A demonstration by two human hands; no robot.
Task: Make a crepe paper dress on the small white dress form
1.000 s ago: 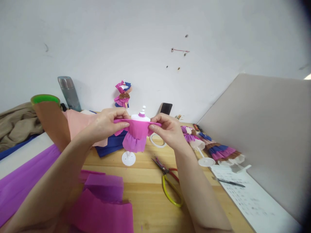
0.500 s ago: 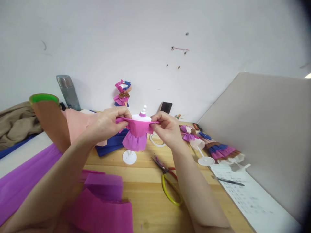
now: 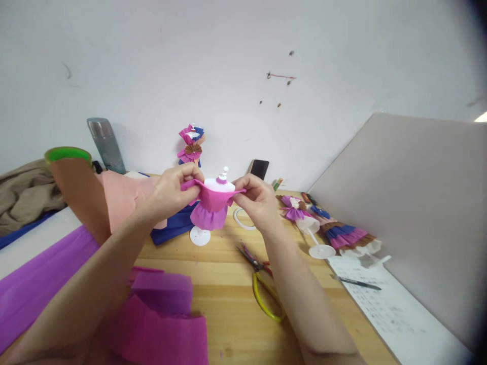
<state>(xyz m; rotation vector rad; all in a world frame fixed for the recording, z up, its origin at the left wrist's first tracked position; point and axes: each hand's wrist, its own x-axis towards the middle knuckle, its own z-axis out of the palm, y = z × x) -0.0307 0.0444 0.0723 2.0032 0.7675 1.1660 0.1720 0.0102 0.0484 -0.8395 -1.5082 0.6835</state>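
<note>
- The step in hand looks like fitting a pink crepe-paper strip (image 3: 213,194) around the chest of a small white mannequin (image 3: 219,185), above a paler pink ruffled skirt (image 3: 204,217) already on it.
- The mannequin stands upright on its round white base (image 3: 200,235), on the wooden surface (image 3: 228,284), at about 12 o'clock from the person.
- Left hand (image 3: 167,192): the grip is narrow, thumb and fingers pinched on the strip's end at the mannequin's 9 o'clock side.
- Right hand (image 3: 255,198): likewise a tight pinch on the other end, at the 3 o'clock side; the strip runs taut between the two.
- By my judgement, the next move calls for drawing both ends round the back evenly without tearing the thin paper or tipping the light stand.
- Scissors (image 3: 264,286) with yellow handles lie at 5 o'clock of the base, a tape ring (image 3: 239,219) just beside the right hand, and folded magenta crepe sheets (image 3: 160,314) lie nearest the person.
</note>
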